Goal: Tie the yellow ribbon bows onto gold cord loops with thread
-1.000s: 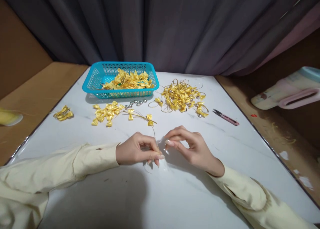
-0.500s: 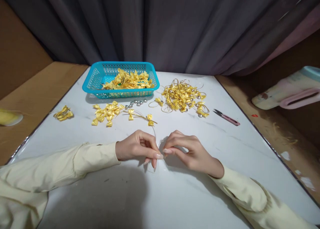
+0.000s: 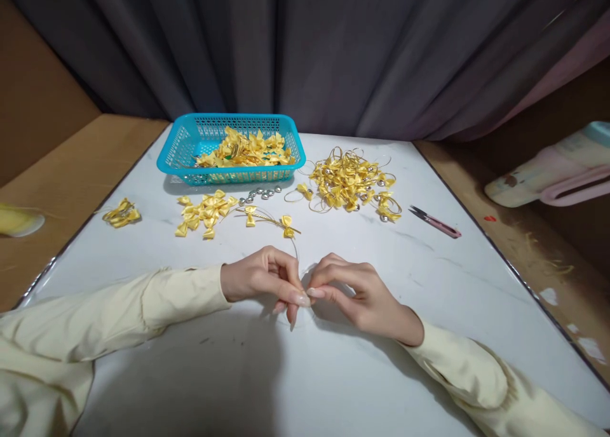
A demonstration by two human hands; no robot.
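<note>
My left hand [image 3: 267, 281] pinches a thin cord [image 3: 297, 253] between thumb and fingertips, just above the white tabletop. The cord loops up from those fingers toward a yellow ribbon bow [image 3: 287, 226] with gold cord lying behind them. Close against it, my right hand [image 3: 366, 296] is closed in a pinch, its thumb and index tips meeting the left fingertips. Whatever sits between the right fingertips is too small to make out. A second ribbon bow [image 3: 250, 216] lies on the gold cord to the left.
Behind stands a blue plastic basket [image 3: 164, 162] with yellow bows in it. Silver beads [image 3: 260, 194] and loose bows [image 3: 207, 213] lie before it. To the right are a heap of bows on gold loops [image 3: 352, 181] and pink thread snips [image 3: 436, 222]. A bow bundle [image 3: 122, 213] lies left.
My right fingertips have moved slightly left, up against my left fingertips. The camera view has shifted a little; the things on the table lie as before.
</note>
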